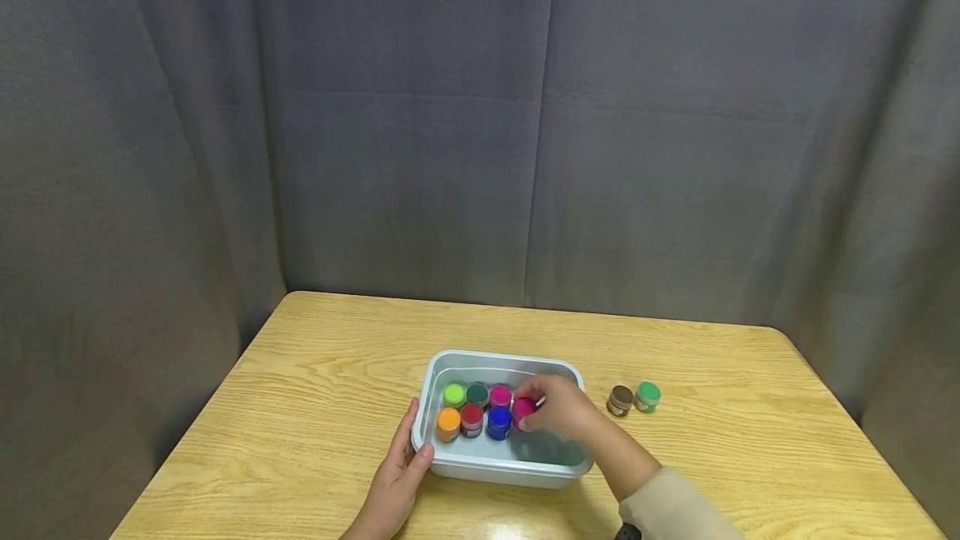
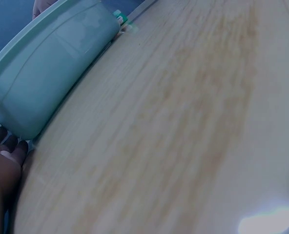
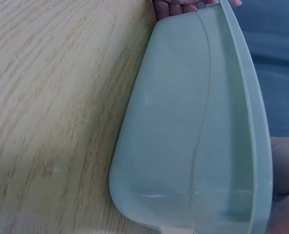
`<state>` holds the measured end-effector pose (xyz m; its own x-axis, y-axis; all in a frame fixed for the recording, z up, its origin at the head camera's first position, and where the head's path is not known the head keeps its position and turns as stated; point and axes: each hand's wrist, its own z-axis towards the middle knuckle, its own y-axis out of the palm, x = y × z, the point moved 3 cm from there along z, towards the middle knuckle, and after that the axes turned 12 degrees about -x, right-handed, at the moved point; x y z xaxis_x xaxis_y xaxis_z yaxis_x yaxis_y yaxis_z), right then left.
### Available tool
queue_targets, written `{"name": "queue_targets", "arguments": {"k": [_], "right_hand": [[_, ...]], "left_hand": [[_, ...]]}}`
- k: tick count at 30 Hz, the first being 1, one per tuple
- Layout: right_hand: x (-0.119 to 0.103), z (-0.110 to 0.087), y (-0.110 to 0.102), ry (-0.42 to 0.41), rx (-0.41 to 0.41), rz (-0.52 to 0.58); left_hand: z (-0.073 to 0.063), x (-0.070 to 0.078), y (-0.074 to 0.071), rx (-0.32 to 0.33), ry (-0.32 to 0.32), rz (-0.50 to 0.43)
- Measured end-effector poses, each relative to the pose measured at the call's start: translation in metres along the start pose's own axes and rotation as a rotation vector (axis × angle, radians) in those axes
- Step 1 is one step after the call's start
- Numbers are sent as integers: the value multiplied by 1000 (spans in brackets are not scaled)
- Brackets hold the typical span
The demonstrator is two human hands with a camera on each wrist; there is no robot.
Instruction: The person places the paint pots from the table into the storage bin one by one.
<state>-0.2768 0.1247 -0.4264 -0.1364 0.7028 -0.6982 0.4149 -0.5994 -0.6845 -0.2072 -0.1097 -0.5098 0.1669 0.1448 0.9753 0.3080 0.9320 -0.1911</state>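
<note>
A pale blue-green plastic basin (image 1: pixel 510 468) stands on the table with several small paint jars inside. My left hand (image 1: pixel 393 482) holds its left end, thumb at the rim and fingers along the outer wall. Over the basin's right half, my right hand (image 1: pixel 558 408) pinches a magenta paint jar (image 1: pixel 524 411) by its lid. Beside that jar are a blue jar (image 1: pixel 498 422) and another pink jar (image 1: pixel 500 396). Farther left sit a red jar (image 1: pixel 472 418), an orange jar (image 1: pixel 448 423), a dark green jar (image 1: pixel 477 394) and a lime jar (image 1: pixel 454 394). The basin wall hides the jars from both wrist views.
On the wooden table (image 1: pixel 315 407), right of the basin, a brown-lidded jar (image 1: pixel 620 400) and a green-lidded jar (image 1: pixel 647 396) stand side by side. Grey curtains (image 1: pixel 420 148) hang behind the table and at both sides.
</note>
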Motion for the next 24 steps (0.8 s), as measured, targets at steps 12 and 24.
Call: {"name": "queue_targets", "arguments": {"k": [12, 24], "right_hand": [[1, 6, 9, 25, 38, -16], [4, 8, 14, 42, 39, -43]], "left_hand": [[1, -1, 0, -3, -4, -17], [0, 1, 0, 6, -12, -12]]}}
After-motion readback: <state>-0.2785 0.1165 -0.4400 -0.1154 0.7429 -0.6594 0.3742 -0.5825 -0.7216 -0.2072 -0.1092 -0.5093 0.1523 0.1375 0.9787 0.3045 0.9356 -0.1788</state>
